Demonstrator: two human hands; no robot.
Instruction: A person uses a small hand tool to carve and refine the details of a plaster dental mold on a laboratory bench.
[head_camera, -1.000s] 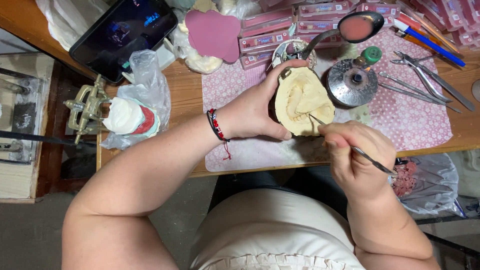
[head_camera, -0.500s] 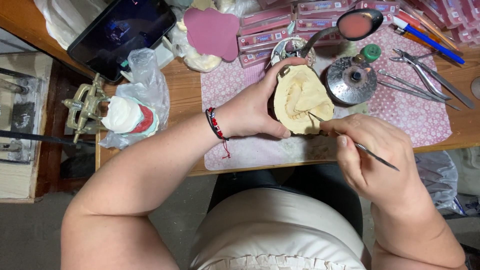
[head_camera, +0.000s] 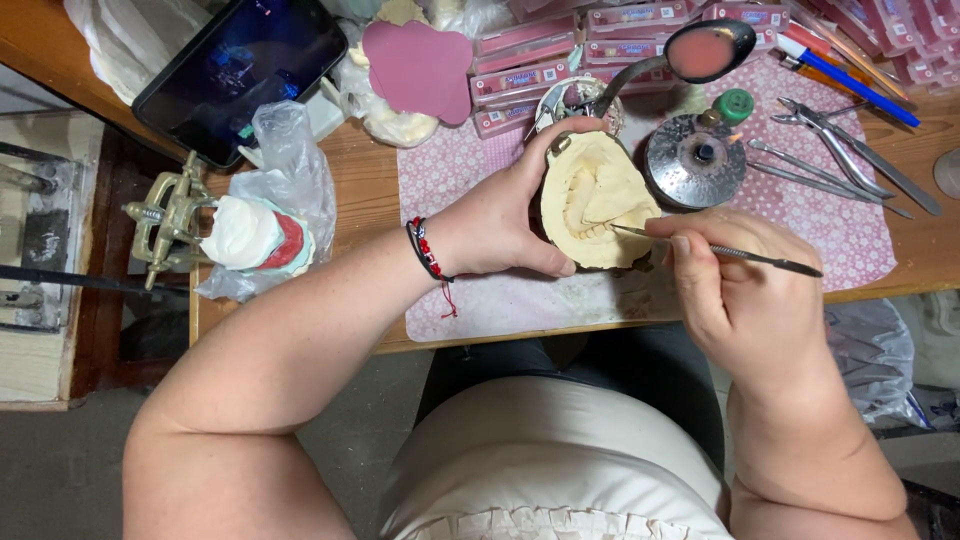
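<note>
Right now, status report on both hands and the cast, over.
Left hand cradles yellow dental cast. Right hand holds thin metal tool, tip on cast. Nothing in the way.

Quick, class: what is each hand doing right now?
Left hand: closed around the cream plaster cast.
Right hand: closed on the thin metal tool.

One plaster cast (head_camera: 593, 200), one tablet (head_camera: 240, 70), two hands.
</note>
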